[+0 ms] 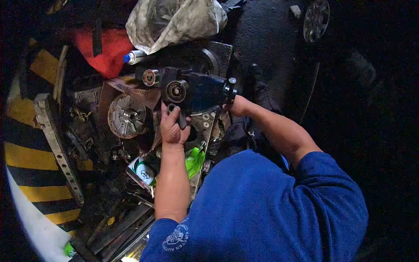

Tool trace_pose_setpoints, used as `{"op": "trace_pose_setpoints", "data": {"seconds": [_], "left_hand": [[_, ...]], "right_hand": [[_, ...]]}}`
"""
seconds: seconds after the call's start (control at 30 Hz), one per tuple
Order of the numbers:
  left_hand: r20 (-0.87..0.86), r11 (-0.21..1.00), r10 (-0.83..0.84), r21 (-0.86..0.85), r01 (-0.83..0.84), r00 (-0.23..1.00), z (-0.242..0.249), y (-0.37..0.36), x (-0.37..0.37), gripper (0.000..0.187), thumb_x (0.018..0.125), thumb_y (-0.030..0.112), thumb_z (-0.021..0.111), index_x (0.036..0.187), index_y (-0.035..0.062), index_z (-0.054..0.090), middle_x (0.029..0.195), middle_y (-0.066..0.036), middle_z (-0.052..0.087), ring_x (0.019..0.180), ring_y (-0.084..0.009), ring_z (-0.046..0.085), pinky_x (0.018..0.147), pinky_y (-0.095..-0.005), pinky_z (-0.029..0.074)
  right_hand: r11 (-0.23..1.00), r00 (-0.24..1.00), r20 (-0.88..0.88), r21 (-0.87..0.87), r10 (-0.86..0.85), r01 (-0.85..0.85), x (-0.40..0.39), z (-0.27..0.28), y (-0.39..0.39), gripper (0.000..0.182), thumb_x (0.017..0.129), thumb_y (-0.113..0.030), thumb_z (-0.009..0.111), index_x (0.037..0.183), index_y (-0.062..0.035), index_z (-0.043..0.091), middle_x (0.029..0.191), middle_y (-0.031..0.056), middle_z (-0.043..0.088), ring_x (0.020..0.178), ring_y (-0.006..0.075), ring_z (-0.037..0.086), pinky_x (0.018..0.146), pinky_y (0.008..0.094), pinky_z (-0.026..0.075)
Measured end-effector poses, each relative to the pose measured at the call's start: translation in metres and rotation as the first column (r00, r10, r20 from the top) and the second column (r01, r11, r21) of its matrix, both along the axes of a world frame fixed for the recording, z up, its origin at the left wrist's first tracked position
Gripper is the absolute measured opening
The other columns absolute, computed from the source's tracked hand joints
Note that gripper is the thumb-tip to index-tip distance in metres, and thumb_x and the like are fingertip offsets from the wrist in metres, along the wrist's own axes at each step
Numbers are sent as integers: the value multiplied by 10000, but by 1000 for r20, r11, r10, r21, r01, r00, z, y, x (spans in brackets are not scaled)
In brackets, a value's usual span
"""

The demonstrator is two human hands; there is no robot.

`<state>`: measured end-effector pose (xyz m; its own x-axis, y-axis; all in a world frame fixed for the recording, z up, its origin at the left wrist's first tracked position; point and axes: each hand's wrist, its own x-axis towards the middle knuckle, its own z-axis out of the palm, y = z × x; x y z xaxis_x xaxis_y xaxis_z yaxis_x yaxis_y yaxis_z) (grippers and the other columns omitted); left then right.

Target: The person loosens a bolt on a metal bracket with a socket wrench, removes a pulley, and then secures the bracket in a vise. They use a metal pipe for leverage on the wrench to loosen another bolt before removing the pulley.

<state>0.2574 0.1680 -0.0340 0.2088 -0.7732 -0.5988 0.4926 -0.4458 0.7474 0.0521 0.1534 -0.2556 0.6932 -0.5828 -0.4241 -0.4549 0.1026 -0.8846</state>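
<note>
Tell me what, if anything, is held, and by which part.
A dark assembly with two round rollers: the left hand grips it just below one roller; the right hand is at its other end, grip unclear.

A smooth, glossy finish is shown by the dark casing (203, 91), and polished metal by its rollers (176, 91). Dull metal is seen in the disc (127, 116), crinkled plastic in the bag (192, 26), matt cloth in the shirt (262, 209).
</note>
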Motion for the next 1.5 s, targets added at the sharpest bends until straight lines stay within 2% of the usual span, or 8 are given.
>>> {"op": "trace_pose_setpoints", "data": {"seconds": [0.17,0.27,0.4,0.47,0.53,0.6,0.77,1.5], "left_hand": [[-66,997,62,-41,-65,996,1,-3,-11,380,900,214,569,1269,210,473,1115,40,583,936,-144,558,587,-269,460],[-104,997,22,-76,-30,994,1,-4,-9,489,908,160,554,1361,223,382,1157,12,558,945,-149,547,589,-271,440],[-109,994,63,-83,-72,992,-8,0,-5,445,912,154,546,1333,200,409,1136,7,574,931,-156,562,588,-267,443],[-139,992,68,-95,-81,988,-4,-2,-10,415,911,148,546,1308,182,429,1122,2,582,926,-159,569,587,-269,446],[-119,994,58,-88,-69,991,-1,-5,-11,382,907,177,560,1274,188,458,1088,17,583,916,-157,555,585,-287,436],[-92,996,50,-71,-57,994,0,-2,-10,349,902,205,574,1239,194,486,1055,31,584,905,-155,541,583,-305,426],[-112,994,61,-89,-71,992,-3,-4,-12,462,903,172,566,1338,189,411,1142,5,578,924,-156,567,584,-265,433],[-142,993,116,-21,-120,983,-8,1,-2,429,890,131,571,1295,187,443,1074,16,571,806,-138,542,584,-283,436]], "right_hand": [[999,999,-44,47,-8,10,-2,1,3,258,865,-124,558,1117,-94,603,1019,133,646,932,287,597,820,406,459],[996,996,-41,-38,-83,81,-10,8,-4,225,795,-256,637,975,-124,663,917,137,669,821,287,633,701,404,498],[976,967,-229,159,-111,149,-11,-2,-16,272,807,-195,593,1065,-128,645,979,147,671,877,313,642,743,421,507],[969,942,-239,9,-237,247,-16,2,-22,316,835,-160,557,1144,-121,612,1072,172,634,960,343,612,836,436,484],[946,898,-369,-295,-241,133,-26,4,-44,412,781,-115,579,1191,-153,590,1268,155,497,1191,343,460,1003,403,396],[810,898,-260,-566,-355,156,-33,11,-55,445,761,-92,576,1202,-147,571,1302,132,472,1220,338,427,1014,390,391],[860,910,-261,-482,-323,167,-36,8,-51,444,724,-88,619,1164,-120,569,1320,155,445,1233,351,404,1027,395,380],[899,935,-288,-432,-208,67,-43,19,-68,420,745,-84,634,1159,-114,570,1350,144,428,1262,356,379,1054,403,355]]}}
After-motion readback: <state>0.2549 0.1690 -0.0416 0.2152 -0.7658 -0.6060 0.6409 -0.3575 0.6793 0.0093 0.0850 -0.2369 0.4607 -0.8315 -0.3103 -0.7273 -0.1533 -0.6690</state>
